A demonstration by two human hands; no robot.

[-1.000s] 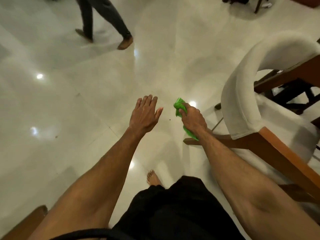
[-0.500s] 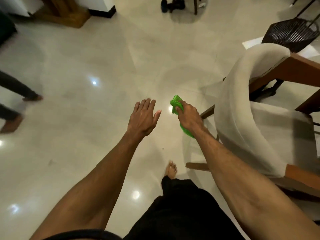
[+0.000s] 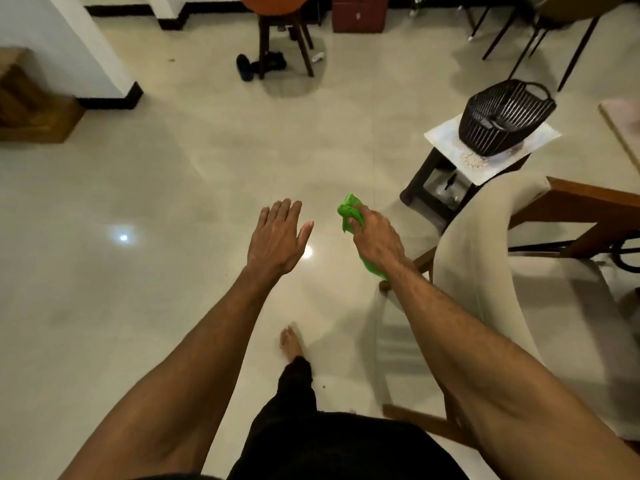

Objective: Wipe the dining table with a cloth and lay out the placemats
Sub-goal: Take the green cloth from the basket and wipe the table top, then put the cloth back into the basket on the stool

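The cloth (image 3: 349, 206) is bright green, crumpled into a bunch and gripped in the person's right hand (image 3: 375, 239). One wad pokes out past the fingers and a tail hangs below the wrist. It is up in the air over the pale floor (image 3: 173, 202), near a cream chair (image 3: 464, 271).

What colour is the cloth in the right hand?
Bright green; the cloth shows best in the head view.
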